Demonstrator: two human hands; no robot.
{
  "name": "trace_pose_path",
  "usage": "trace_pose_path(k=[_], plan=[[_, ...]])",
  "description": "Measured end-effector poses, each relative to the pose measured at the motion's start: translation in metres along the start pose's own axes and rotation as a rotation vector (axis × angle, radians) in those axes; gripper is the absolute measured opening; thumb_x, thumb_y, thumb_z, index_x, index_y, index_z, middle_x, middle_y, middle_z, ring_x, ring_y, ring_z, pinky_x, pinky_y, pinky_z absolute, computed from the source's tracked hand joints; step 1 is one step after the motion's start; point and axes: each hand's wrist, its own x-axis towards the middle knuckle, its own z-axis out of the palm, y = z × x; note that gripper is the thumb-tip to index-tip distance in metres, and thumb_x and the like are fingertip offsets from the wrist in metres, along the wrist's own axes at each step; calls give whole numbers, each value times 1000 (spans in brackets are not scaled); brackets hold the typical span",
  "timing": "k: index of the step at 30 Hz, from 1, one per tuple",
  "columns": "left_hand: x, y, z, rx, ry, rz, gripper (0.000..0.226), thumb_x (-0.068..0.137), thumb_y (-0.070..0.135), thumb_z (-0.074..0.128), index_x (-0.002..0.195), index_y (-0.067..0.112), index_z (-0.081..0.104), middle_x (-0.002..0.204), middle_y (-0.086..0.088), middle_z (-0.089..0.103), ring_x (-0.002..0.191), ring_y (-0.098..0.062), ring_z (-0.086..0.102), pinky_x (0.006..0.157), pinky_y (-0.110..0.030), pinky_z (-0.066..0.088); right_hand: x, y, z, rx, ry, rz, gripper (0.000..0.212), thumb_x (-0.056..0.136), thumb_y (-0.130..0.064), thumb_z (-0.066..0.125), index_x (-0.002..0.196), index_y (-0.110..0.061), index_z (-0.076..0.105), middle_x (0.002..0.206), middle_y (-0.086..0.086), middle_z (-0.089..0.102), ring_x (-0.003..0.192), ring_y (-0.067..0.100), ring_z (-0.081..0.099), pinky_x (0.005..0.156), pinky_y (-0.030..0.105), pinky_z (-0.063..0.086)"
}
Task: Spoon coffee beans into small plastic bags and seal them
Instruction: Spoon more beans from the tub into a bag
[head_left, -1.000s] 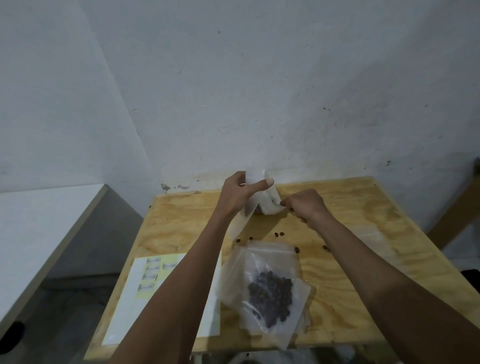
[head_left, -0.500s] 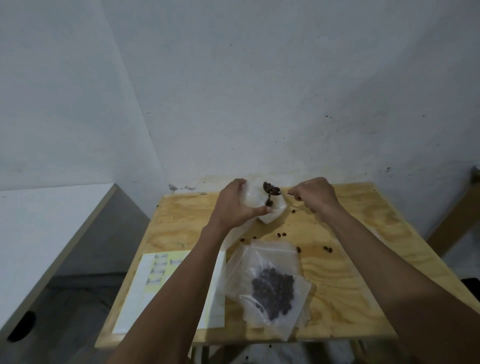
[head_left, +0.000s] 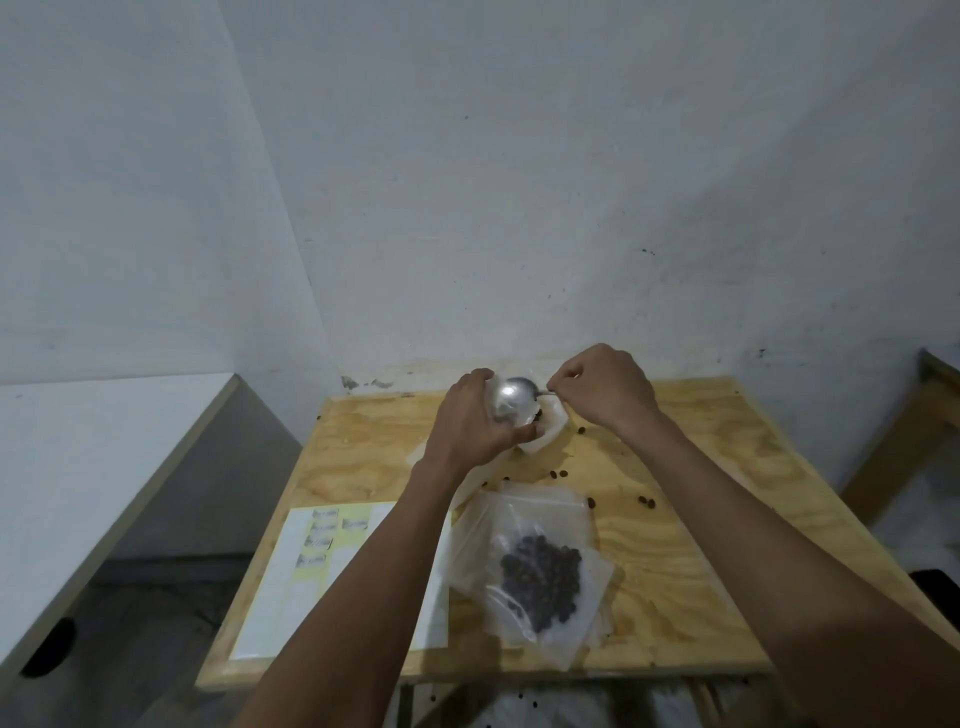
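Plywood table (head_left: 701, 545), label sheet (head_left: 291, 587) near its left edge, white walls (head_left: 519, 182).

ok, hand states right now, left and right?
Left hand: closed, holding the small plastic bag at its mouth.
Right hand: closed, pinching the spoon by its handle, bowl tipped over the bag.

The left hand (head_left: 475, 418) covered most of the small bag (head_left: 545, 436) it gripped, so how full it was could not be told. The spoon (head_left: 511, 397) handle vanished inside the right hand (head_left: 605, 392). The left forearm hid part of the label sheet (head_left: 322, 561), whose print was too small to read. Both arms ran off the lower edge, and beans under the table (head_left: 675, 545) blurred into specks.
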Motion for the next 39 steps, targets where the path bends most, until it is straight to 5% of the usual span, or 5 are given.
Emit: trace_pose_path(k=[16, 21, 27, 33, 39], plan=[[28, -3, 14, -317, -37, -328, 62, 69, 59, 85, 104, 12, 63, 99, 3, 65, 86, -10, 61, 67, -26, 49, -3, 40, 62, -266, 18, 33, 20, 96, -6, 57, 111, -11, 70, 115, 13, 58, 96, 33, 62, 69, 34, 41], [34, 1, 23, -498, -22, -351, 54, 70, 58, 85, 82, 11, 63, 78, -5, 62, 74, -22, 61, 62, -34, 46, 13, 42, 64, 21, -65, 167, 22, 96, -11, 61, 109, -6, 78, 107, 15, 75, 88, 32, 71, 73, 38, 60], [37, -3, 21, -535, -22, -330, 71, 59, 69, 85, 105, 16, 72, 104, 0, 75, 99, -20, 71, 89, -49, 59, 25, 55, 55, 443, -174, 433, 30, 89, -5, 62, 113, 8, 72, 68, 11, 52, 38, 16, 33, 42, 25, 27], [34, -8, 10, -295, -76, -276, 74, 65, 62, 85, 120, 17, 62, 112, 7, 63, 101, -11, 60, 73, -23, 48, 19, 57, 48, 544, -177, 484, 30, 89, -5, 62, 114, 9, 72, 65, 8, 48, 40, 15, 28, 41, 21, 23], [21, -7, 2, -126, -82, -174, 94, 55, 65, 88, 127, 13, 57, 112, 5, 64, 98, -13, 63, 82, -37, 58, 21, 55, 40, 599, -131, 445, 32, 85, -3, 63, 112, 13, 69, 74, 12, 52, 46, 16, 28, 44, 26, 23]])
